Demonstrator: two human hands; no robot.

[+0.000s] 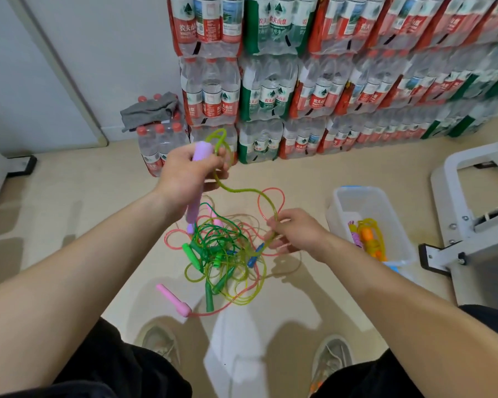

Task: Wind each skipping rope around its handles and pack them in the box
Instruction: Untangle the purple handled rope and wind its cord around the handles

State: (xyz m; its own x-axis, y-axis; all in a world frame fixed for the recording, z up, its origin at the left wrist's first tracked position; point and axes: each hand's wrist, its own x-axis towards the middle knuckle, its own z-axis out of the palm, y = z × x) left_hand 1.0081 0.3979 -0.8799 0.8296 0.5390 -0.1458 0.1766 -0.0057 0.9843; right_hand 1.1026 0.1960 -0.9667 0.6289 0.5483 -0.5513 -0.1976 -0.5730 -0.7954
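My left hand (189,175) grips two purple handles (201,150) held together, above the floor. A yellow-green rope (243,191) loops over the handles' top and runs down to my right hand (292,232), which pinches it. Below both hands lies a tangled pile of ropes (224,257) with green handles, a blue handle (253,258) and a pink handle (174,300). The clear plastic box (397,225) stands on the floor at the right, with orange and yellow wound ropes (371,238) inside.
Stacked packs of bottled water (299,81) line the wall behind the pile. A grey cloth (151,110) lies on a lower pack at the left. A white metal frame (477,214) stands at the right of the box. My shoes (332,359) show at the bottom.
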